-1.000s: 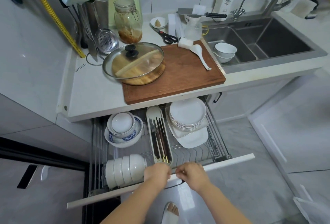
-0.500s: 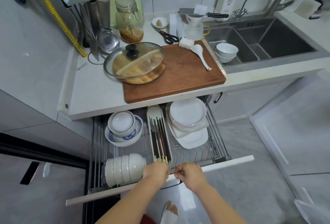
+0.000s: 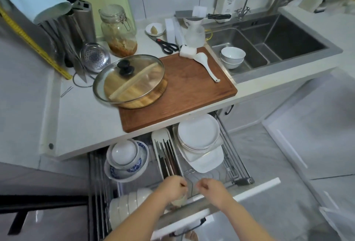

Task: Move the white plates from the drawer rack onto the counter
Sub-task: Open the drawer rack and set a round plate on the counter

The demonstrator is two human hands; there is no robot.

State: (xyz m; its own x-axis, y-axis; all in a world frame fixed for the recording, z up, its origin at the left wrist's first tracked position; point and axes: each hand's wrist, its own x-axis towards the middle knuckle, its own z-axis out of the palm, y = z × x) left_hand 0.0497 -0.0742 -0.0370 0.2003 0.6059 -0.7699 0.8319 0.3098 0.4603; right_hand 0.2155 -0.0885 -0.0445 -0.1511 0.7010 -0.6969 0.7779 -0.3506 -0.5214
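Note:
A stack of round white plates sits at the back right of the pulled-out drawer rack, on top of a larger squarish white plate. The white counter runs above the drawer. My left hand and my right hand hover side by side over the front of the rack, just behind the white drawer front. Both have curled fingers and hold nothing. They are well short of the plates.
In the rack are nested bowls, a row of bowls on edge and a chopstick tray. On the counter, a wooden cutting board carries a glass-lidded pot and a white spoon. A sink with bowls lies to the right.
Both hands have let go of the drawer front and moved forward over the rack. The drawer stands pulled out a little further.

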